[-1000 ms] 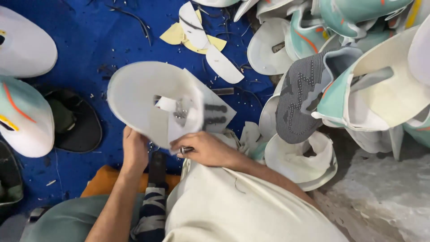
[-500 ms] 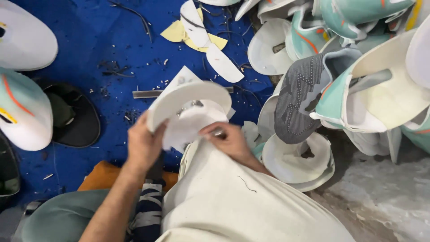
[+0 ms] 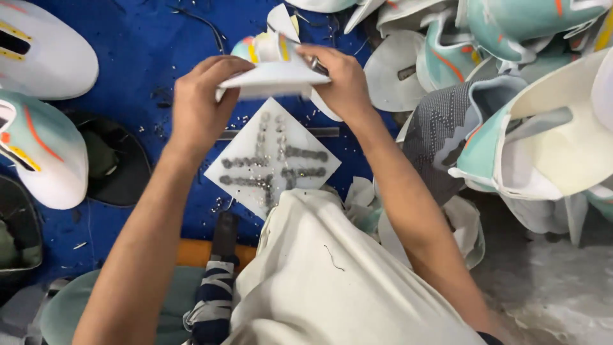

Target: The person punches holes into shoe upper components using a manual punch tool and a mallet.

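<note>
- While both hands were raised over the blue work mat (image 3: 128,57), the left hand (image 3: 198,102) and right hand (image 3: 341,80) were each clamped on one end of a white, flat-bottomed shoe piece with pale teal and yellow trim (image 3: 274,70); a small metal tool showed at the right fingers
- Judged step: turning the piece for inspection or fitting; a further move would call for a firm two-handed hold
- Below it lay a white square card set with rows of small grey studs (image 3: 271,160), apart from the piece
- Open room was narrow; a heap of teal-and-white shoe uppers (image 3: 523,128) crowded the right edge, white shoe forms (image 3: 45,160) the left
</note>
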